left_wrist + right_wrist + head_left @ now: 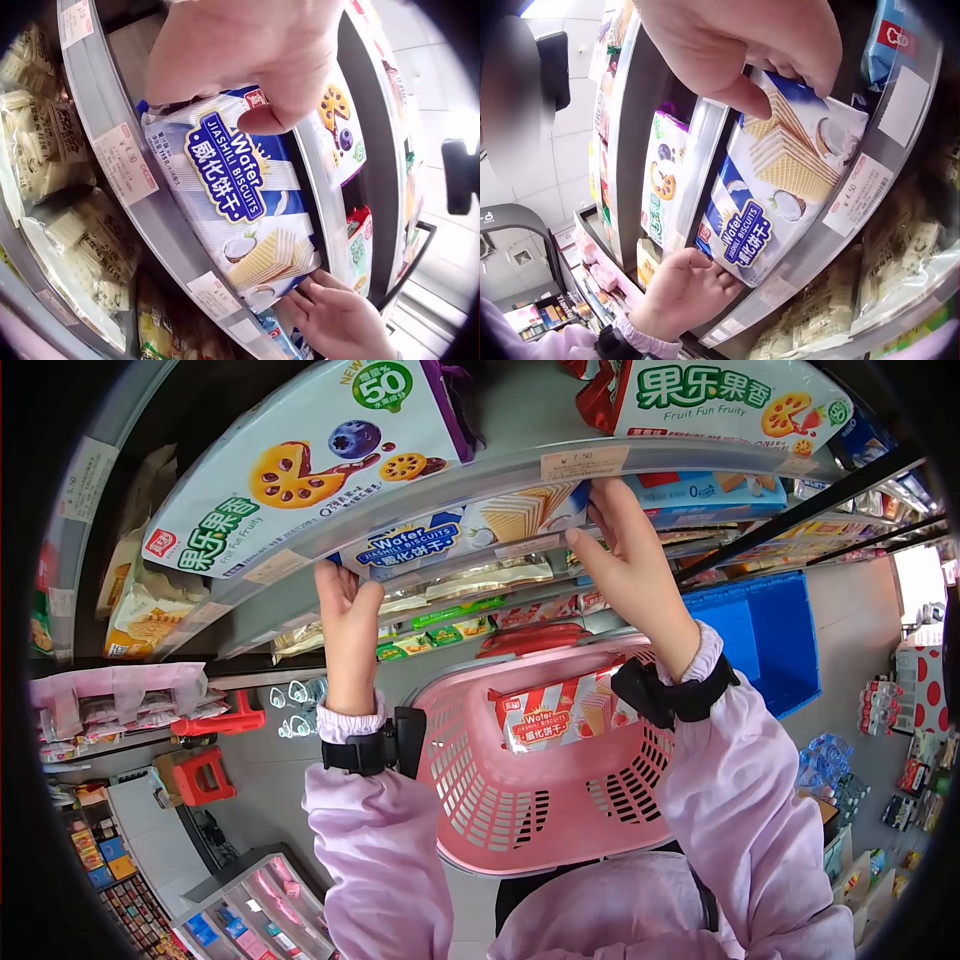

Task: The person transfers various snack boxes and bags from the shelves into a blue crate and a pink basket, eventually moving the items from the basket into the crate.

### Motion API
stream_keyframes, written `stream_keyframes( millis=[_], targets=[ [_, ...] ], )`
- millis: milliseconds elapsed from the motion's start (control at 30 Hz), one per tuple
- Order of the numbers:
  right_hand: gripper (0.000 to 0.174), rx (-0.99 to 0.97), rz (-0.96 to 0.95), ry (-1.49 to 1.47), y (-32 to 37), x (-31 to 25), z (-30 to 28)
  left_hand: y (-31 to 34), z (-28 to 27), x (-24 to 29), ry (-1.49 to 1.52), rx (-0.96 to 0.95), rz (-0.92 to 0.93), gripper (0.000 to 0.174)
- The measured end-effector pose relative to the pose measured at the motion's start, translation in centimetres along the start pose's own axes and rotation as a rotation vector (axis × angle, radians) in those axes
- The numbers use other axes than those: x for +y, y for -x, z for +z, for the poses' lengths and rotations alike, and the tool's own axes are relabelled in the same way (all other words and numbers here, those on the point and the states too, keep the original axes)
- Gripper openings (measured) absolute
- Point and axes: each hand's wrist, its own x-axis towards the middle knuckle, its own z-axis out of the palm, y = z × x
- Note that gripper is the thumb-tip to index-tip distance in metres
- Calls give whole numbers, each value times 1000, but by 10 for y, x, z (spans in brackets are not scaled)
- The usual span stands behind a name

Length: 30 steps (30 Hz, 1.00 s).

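A blue-and-white wafer biscuit pack point(470, 532) lies on a shelf, its printed face toward me. At its left end is my left hand point(349, 635), thumb over the front and fingers at the end edge. My right hand point(640, 570) grips the opposite end; the right wrist view shows its thumb point(742, 97) across the wafer picture, fingers partly hidden behind. Seen from the left wrist, the pack point(232, 195) sits behind the shelf's price-tag strip point(161, 217). A red-and-white wafer pack point(555, 712) lies in a pink basket point(510, 840) below my hands.
Large white fruit biscuit packs point(310, 470) stand on the shelf above. To the right of the wafer pack is a light-blue pack point(705, 495). Bagged biscuits point(82, 247) fill the shelf below. A blue bin point(765, 645) stands on the floor at right, and a red stool point(205, 775) at left.
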Motion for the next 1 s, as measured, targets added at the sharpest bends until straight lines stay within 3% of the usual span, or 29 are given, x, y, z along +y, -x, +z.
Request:
stream_keyframes(
  millis=[67,267,367,467,600,700,867,933,1000],
  targets=[
    [56,12,-33,61,0,3,-1,-2,2,1,-17,14,-6,56],
    [56,-96,127,-47,-7,2,-4,-10,-4,-11,-65,-67,-51,54],
    [60,-124,102,7,-1,5,-5,-2,2,-11,-102,-55,7,54],
    [65,-73,19,159,4,5,-8,0,1,-15,-147,-12,-14,55],
    [59,-79,46,50,21,1,-29,26,5,-14,-326,161,20,56],
    [57,-61,99,55,49,-13,-68,62,34,-4,-300,261,90,46],
    [45,118,-11,550,32,10,-159,64,117,13,-197,-282,24,39],
    [39,163,-128,694,6,19,-190,52,158,7,-285,-266,63,42],
    [27,107,-41,837,-20,40,-220,40,190,4,-429,-235,161,45]
  ],
)
